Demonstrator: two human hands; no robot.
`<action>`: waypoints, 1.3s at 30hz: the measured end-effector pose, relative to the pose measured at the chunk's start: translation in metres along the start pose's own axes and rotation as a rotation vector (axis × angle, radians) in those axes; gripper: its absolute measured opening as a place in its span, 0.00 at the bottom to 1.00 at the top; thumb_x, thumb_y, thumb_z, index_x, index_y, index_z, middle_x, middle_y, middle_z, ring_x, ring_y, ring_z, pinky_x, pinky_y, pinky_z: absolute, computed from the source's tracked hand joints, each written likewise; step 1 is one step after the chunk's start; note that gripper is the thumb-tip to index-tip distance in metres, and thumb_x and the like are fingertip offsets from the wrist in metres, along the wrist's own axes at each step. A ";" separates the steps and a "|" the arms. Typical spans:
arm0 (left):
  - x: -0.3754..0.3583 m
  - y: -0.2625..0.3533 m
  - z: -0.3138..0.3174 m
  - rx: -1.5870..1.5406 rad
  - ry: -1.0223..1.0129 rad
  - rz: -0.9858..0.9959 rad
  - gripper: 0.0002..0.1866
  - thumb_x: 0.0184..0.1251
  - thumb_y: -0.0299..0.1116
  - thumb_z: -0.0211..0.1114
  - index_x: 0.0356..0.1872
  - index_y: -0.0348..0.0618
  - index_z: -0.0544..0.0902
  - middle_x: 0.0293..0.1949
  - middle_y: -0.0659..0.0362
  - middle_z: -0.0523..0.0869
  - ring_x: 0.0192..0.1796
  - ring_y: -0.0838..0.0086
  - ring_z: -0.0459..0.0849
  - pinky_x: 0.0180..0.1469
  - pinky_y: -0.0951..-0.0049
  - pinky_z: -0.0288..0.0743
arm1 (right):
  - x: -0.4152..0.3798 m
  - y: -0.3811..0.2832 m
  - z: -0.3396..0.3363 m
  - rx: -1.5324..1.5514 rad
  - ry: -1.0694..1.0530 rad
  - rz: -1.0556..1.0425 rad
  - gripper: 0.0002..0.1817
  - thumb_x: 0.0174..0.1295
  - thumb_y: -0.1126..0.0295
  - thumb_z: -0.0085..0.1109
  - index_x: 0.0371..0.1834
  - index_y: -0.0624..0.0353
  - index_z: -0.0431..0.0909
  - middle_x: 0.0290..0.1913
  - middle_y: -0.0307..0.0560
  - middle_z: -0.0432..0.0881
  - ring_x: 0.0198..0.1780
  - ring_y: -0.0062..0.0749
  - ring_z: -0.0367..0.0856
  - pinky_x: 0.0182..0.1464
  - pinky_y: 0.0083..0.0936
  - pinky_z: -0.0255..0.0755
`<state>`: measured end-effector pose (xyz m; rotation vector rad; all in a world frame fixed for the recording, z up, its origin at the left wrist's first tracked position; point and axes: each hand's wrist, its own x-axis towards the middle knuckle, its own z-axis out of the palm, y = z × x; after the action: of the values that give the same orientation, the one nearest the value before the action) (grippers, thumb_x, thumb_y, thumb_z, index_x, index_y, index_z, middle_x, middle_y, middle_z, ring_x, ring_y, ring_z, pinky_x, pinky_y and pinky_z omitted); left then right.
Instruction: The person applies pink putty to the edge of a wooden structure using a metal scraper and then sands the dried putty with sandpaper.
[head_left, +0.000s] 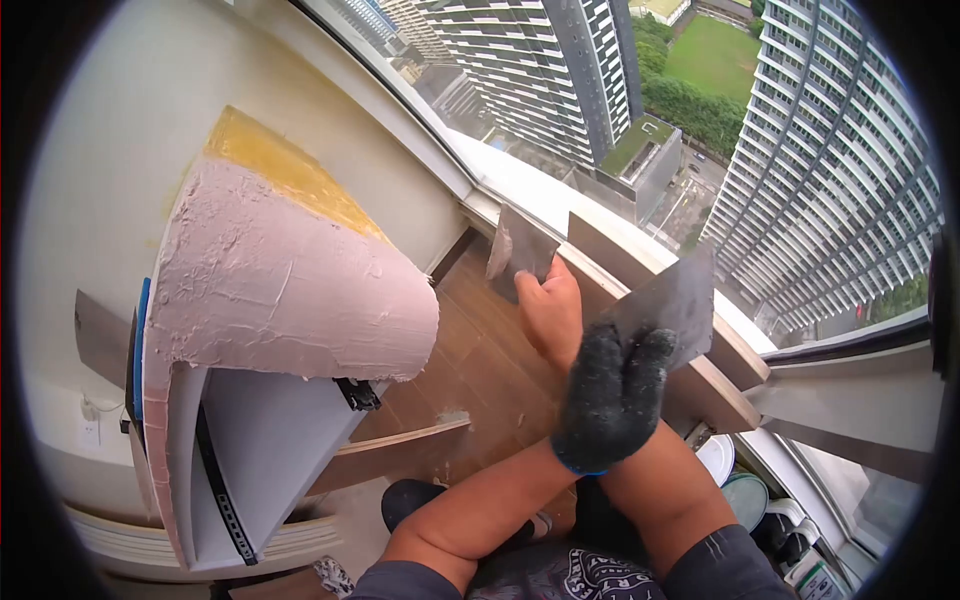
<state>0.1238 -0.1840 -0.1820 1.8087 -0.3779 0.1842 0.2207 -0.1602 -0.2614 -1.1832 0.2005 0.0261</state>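
My forearms cross in front of me. My left hand, in a dark grey glove, grips a flat metal putty blade smeared with grey residue. Beyond it, my bare right hand pinches a smaller putty knife, with pinkish putty on its left edge. Left of both hands, and apart from them, stands a curved cabinet panel coated in rough pinkish putty. A yellow strip shows along its upper edge. The glove hides part of my right wrist.
The cabinet's open side has black drawer slides. Wooden boards lean by the window at right. Another board lies on the wood floor. Buckets stand at lower right. A metal sheet projects behind the panel.
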 end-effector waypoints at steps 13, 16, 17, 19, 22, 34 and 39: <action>-0.131 -0.008 -0.159 0.506 0.044 -0.261 0.07 0.59 0.22 0.68 0.39 0.39 0.85 0.37 0.48 0.86 0.37 0.56 0.86 0.40 0.61 0.78 | 0.003 0.013 0.033 0.755 -0.465 0.266 0.25 0.70 0.79 0.52 0.71 0.62 0.65 0.65 0.51 0.77 0.66 0.39 0.78 0.71 0.41 0.70; -0.159 -0.023 -0.179 0.772 0.011 -0.251 0.07 0.60 0.24 0.62 0.37 0.34 0.85 0.33 0.47 0.86 0.38 0.57 0.86 0.41 0.61 0.77 | 0.002 0.007 0.036 0.813 -0.514 0.214 0.26 0.70 0.79 0.52 0.72 0.62 0.64 0.66 0.51 0.76 0.66 0.41 0.77 0.72 0.41 0.69; -0.162 -0.025 -0.181 0.809 0.008 -0.256 0.07 0.61 0.24 0.61 0.37 0.33 0.84 0.33 0.47 0.86 0.38 0.58 0.87 0.42 0.61 0.77 | 0.001 0.007 0.036 0.830 -0.516 0.219 0.25 0.70 0.78 0.52 0.70 0.62 0.66 0.64 0.49 0.78 0.65 0.38 0.78 0.71 0.38 0.69; -0.163 -0.025 -0.179 0.703 0.072 -0.307 0.07 0.61 0.25 0.62 0.37 0.33 0.85 0.36 0.47 0.87 0.39 0.57 0.86 0.43 0.62 0.78 | 0.000 0.004 0.036 0.861 -0.525 0.230 0.22 0.70 0.77 0.53 0.67 0.63 0.68 0.61 0.47 0.80 0.63 0.32 0.79 0.69 0.31 0.70; -0.174 -0.033 -0.174 0.525 0.228 -0.379 0.09 0.60 0.27 0.68 0.40 0.36 0.85 0.38 0.46 0.86 0.39 0.53 0.87 0.43 0.61 0.80 | -0.004 -0.003 0.030 0.943 -0.504 0.259 0.22 0.71 0.77 0.53 0.68 0.63 0.67 0.62 0.49 0.79 0.62 0.35 0.80 0.68 0.33 0.73; -0.152 0.033 -0.173 0.856 0.055 -0.054 0.13 0.58 0.23 0.69 0.45 0.41 0.85 0.42 0.50 0.86 0.42 0.53 0.85 0.45 0.58 0.79 | -0.028 -0.073 -0.036 0.942 -0.351 0.051 0.19 0.69 0.74 0.52 0.62 0.64 0.71 0.56 0.48 0.81 0.55 0.36 0.83 0.61 0.36 0.77; -0.147 0.076 -0.174 1.022 0.082 0.380 0.20 0.53 0.18 0.64 0.51 0.37 0.81 0.44 0.49 0.83 0.43 0.52 0.81 0.47 0.54 0.74 | -0.107 -0.097 -0.015 0.655 -0.191 -0.041 0.20 0.80 0.58 0.46 0.58 0.64 0.74 0.53 0.45 0.81 0.51 0.27 0.79 0.58 0.27 0.73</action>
<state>-0.0281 -0.0111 -0.1131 2.6946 -0.6360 0.8324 0.1260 -0.2021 -0.1603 -0.5264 0.0088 0.0336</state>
